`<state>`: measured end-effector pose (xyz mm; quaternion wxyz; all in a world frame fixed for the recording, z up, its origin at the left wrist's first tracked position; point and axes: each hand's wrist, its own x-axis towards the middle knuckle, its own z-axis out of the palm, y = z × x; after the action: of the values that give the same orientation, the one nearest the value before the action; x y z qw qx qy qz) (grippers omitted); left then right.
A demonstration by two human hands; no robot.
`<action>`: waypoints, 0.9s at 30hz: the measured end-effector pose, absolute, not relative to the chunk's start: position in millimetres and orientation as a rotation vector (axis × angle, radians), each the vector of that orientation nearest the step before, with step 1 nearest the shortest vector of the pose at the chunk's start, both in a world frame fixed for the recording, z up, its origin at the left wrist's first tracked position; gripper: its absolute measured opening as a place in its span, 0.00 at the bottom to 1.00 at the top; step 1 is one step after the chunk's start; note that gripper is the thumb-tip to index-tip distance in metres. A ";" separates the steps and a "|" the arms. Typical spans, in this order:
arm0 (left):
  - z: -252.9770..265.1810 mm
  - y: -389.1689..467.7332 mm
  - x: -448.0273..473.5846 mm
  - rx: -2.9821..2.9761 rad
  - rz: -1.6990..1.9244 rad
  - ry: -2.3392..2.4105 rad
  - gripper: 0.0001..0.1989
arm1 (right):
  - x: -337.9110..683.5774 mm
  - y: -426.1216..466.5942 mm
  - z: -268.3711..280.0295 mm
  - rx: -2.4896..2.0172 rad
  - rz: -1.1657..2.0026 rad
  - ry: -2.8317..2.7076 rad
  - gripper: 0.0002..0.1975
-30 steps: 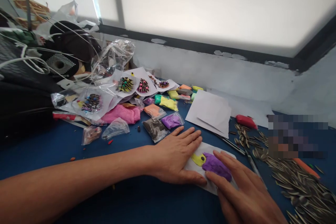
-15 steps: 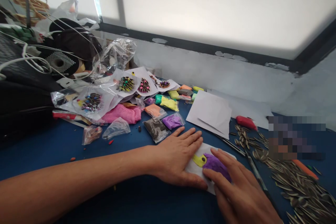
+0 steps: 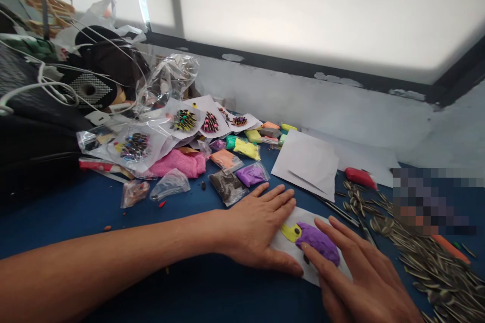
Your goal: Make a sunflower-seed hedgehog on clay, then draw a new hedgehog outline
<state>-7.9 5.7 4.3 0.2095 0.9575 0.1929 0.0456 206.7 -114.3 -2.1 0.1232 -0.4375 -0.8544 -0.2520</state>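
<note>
A purple clay shape (image 3: 320,243) lies flattened on a piece of white paper (image 3: 303,212), joined on its left to a yellow clay piece (image 3: 290,232) that bears a dark round dot. My left hand (image 3: 261,229) rests flat on the paper's left side with its fingers spread. Over the right side hovers my right hand (image 3: 358,272), fingers apart, its index fingertip at the lower left edge of the purple clay. Just below that fingertip a small dark spot (image 3: 306,259) shows on the paper. Neither hand holds anything.
Sunflower seeds (image 3: 435,262) are heaped at the right, near tweezers (image 3: 337,209) and a red clay block (image 3: 360,177). Blank paper (image 3: 306,161) lies beyond the hands. Clay bags (image 3: 252,174) and seed-studded clay models (image 3: 185,120) sit to the left, before a window.
My right hand has shifted right and slightly down, uncovering more of the purple clay and the dark spot. My left hand stays on the paper; the view has moved slightly.
</note>
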 end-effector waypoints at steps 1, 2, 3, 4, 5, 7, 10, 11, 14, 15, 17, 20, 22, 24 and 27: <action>3.6 5.8 -8.1 2.665 0.130 0.535 0.49 | 206.1 -114.0 -2.5 -1.262 -0.749 -2.503 0.22; 2.9 6.0 -8.2 2.666 0.137 0.533 0.49 | 205.1 -113.7 -2.9 -1.254 -0.760 -2.514 0.21; 2.1 6.2 -8.4 2.669 0.146 0.529 0.49 | 203.9 -113.4 -3.3 -1.251 -0.769 -2.523 0.21; 1.4 6.3 -8.4 2.671 0.155 0.526 0.49 | 202.7 -113.1 -3.8 -1.252 -0.778 -2.529 0.21; 0.8 6.5 -8.4 2.673 0.162 0.522 0.49 | 201.7 -112.9 -4.3 -1.247 -0.787 -2.531 0.21; 0.3 6.7 -8.4 2.678 0.167 0.516 0.49 | 200.6 -113.0 -5.7 -1.243 -0.794 -2.532 0.20; 0.7 6.5 -8.2 2.685 0.160 0.521 0.49 | 200.4 -113.7 -7.9 -1.237 -0.779 -2.531 0.20; 0.9 6.4 -8.1 2.687 0.157 0.524 0.49 | 200.2 -113.8 -8.6 -1.253 -0.764 -2.530 0.20; 1.0 6.0 -7.8 2.695 0.157 0.524 0.49 | 198.9 -113.5 -10.4 -1.279 -0.725 -2.525 0.20; 0.9 5.9 -7.7 2.700 0.161 0.522 0.49 | 198.4 -113.4 -10.7 -1.282 -0.712 -2.526 0.20; 0.5 5.8 -7.5 2.704 0.167 0.521 0.49 | 197.8 -113.6 -10.6 -1.278 -0.694 -2.519 0.20; 0.3 5.9 -7.7 2.698 0.161 0.522 0.48 | 198.9 -114.5 -8.6 -1.277 -0.678 -2.501 0.20; 0.5 6.1 -8.0 2.688 0.160 0.521 0.49 | 200.7 -114.8 -7.1 -1.290 -0.674 -2.487 0.21; 0.8 6.3 -8.2 2.677 0.163 0.520 0.49 | 203.0 -114.7 -7.1 -1.309 -0.688 -2.478 0.21; 0.7 6.3 -8.2 2.668 0.157 0.520 0.49 | 206.1 -114.1 -9.9 -1.323 -0.743 -2.488 0.22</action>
<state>-8.2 6.3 0.7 0.2077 0.9585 0.1869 0.0562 206.1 -114.1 -9.9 0.1133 -0.4511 -0.8483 -0.2531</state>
